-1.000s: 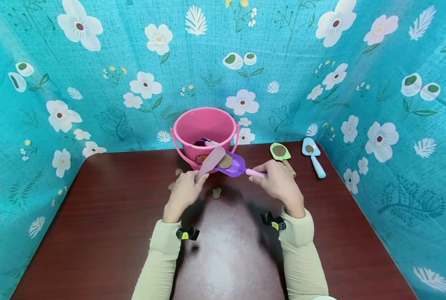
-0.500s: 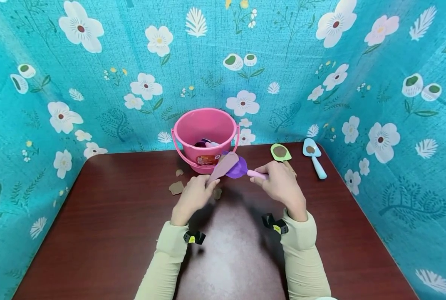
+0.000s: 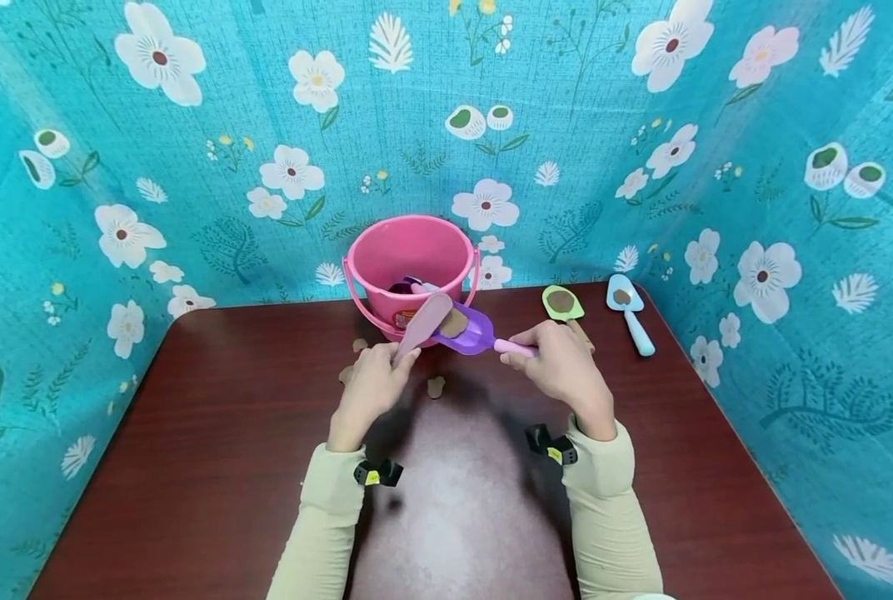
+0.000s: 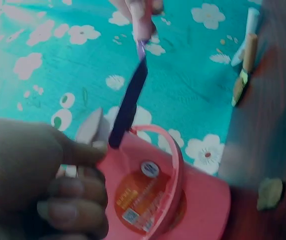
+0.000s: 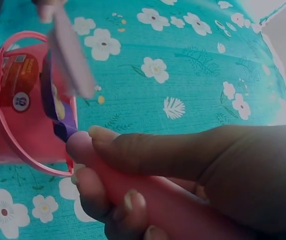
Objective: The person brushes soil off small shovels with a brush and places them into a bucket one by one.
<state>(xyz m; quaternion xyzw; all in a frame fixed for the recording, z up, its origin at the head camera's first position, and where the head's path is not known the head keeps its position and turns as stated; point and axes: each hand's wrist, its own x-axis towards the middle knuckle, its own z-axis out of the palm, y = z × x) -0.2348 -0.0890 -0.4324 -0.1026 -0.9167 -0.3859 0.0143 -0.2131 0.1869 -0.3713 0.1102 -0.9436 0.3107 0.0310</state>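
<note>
One purple scoop [image 3: 475,333], gripped by the right hand [image 3: 564,365], points leftward to the pink spatula [image 3: 429,317] the left hand [image 3: 371,386] holds.

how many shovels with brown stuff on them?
3: purple shovel in the right hand; green shovel and blue shovel on the table, far right. Bucket may hide more.

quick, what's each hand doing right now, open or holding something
Left hand: closed, holding the mauve paddle.
Right hand: closed, holding the purple scoop by its pink handle.
</note>
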